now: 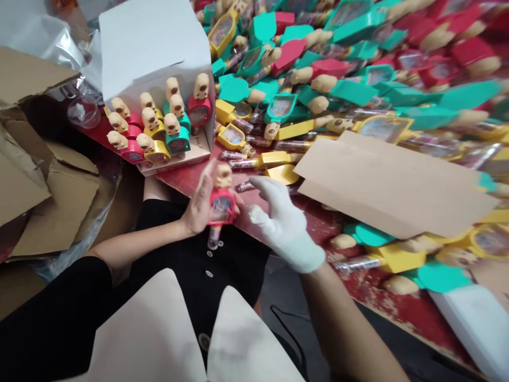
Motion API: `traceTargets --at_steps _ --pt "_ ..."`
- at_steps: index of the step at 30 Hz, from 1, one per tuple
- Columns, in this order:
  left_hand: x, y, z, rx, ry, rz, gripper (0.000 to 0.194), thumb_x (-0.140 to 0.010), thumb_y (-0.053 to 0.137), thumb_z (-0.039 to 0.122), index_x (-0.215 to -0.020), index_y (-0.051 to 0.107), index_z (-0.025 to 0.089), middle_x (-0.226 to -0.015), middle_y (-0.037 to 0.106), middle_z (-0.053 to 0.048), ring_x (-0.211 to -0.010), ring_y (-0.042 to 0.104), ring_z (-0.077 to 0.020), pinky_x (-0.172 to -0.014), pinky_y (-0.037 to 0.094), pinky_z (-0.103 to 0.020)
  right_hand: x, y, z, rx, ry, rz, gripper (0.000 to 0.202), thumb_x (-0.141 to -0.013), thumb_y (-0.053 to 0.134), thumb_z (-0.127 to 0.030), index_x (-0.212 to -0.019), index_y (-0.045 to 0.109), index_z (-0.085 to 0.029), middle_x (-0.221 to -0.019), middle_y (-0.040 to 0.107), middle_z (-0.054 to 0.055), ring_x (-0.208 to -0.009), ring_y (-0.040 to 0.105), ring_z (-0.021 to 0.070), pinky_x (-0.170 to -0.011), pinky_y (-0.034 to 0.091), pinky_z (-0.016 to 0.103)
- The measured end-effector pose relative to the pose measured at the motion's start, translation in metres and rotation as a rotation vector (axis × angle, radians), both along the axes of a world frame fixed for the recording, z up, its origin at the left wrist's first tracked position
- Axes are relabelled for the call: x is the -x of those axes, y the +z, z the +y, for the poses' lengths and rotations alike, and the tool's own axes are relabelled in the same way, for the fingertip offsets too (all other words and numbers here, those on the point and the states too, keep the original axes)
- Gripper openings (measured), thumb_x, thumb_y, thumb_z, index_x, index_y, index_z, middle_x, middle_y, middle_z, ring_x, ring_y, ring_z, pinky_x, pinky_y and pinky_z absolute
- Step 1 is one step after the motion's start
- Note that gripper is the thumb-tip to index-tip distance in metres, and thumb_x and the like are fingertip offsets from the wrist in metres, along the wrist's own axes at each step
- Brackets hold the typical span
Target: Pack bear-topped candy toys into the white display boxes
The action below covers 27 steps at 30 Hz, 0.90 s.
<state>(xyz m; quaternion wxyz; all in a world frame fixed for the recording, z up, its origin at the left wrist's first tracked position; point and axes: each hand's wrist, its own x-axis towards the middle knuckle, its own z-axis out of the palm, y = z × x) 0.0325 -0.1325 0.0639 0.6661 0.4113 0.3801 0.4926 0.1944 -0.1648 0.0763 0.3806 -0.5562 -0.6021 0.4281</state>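
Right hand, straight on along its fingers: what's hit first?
Probably the clear handle of a yellow toy lying on the table just ahead of the right hand. The hand's height is unclear, so it might pass above.

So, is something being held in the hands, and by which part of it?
The left hand holds a red toy by its middle, below the animal head. The gloved right hand seems to hold nothing.

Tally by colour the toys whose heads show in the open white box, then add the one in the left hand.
Red toys in the white box: 4
Yellow toys: 3
Green toys: 3
Red toy in the left hand: 1
Total: 11
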Motion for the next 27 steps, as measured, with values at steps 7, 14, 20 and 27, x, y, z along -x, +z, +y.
traceTargets --at_steps 7,14,20,27 --pt "0.041 -0.036 0.024 -0.536 0.147 0.586 0.072 -0.104 0.020 0.067 -0.157 0.030 0.019 -0.122 0.070 -0.013 -0.114 0.069 -0.0221 -0.107 0.052 -0.041 -0.006 0.018 0.048 -0.229 -0.097 0.017 0.034 -0.085 0.071 -0.052 -0.101 0.067 -0.022 -0.096 0.069 0.009 -0.088 0.067 0.0261 -0.085 0.057 0.049" --pt "0.064 -0.077 0.069 -0.955 -0.107 1.282 0.047 -0.109 0.032 0.036 -0.139 0.055 0.009 -0.153 0.053 -0.019 -0.150 0.044 -0.0278 -0.128 0.030 -0.054 0.027 0.013 0.141 -0.588 -0.095 -0.069 0.020 -0.081 0.063 -0.036 -0.096 0.050 -0.031 -0.108 0.064 0.005 -0.104 0.064 0.0264 -0.097 0.054 0.053" --pt "0.062 -0.075 0.061 -0.972 -0.098 1.307 0.039 -0.108 0.037 0.028 -0.134 0.060 0.010 -0.149 0.058 -0.017 -0.146 0.050 -0.0247 -0.123 0.040 -0.050 0.035 0.026 0.167 -0.373 0.013 -0.516 0.027 -0.077 0.062 -0.042 -0.093 0.044 -0.031 -0.098 0.063 0.004 -0.092 0.061 0.0272 -0.090 0.052 0.050" --pt "0.063 -0.073 0.059 -0.983 -0.054 1.251 0.033 -0.105 0.046 0.029 -0.125 0.065 0.011 -0.148 0.059 -0.018 -0.144 0.051 -0.0275 -0.119 0.043 -0.051 0.044 0.035 0.178 -0.263 0.046 -0.788 0.031 -0.087 0.065 -0.034 -0.110 0.050 -0.020 -0.121 0.056 0.016 -0.120 0.055 0.0348 -0.102 0.048 0.051"
